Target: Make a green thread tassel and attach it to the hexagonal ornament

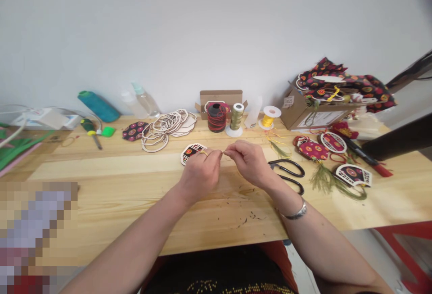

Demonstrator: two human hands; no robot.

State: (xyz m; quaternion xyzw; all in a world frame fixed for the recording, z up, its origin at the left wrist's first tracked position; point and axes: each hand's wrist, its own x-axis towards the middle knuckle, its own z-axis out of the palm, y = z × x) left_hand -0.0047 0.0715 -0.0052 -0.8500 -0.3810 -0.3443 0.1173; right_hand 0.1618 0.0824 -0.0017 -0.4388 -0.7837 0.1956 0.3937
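Both hands meet above the middle of the wooden table, fingertips nearly touching. My left hand [203, 171] is closed in a pinch, with an octagonal ornament [191, 152] of white lattice and dark patterned cloth just behind and beside it. A bit of yellow shows at its fingers. My right hand [248, 161] pinches too, its fingertips at those of my left hand; a thin cord seems to run between them, too fine to make out. Black-handled scissors [290, 168] lie to the right of my right hand, partly hidden by the wrist.
Along the wall stand a red-black cord spool [216, 118], an olive thread cone [236, 117], a yellow spool [269, 118] and bottles [145, 100]. Lattice frames [165, 127] lie left; a cardboard box [303, 111] and tasselled ornaments [312, 149] are right. A screwdriver [90, 131] lies far left.
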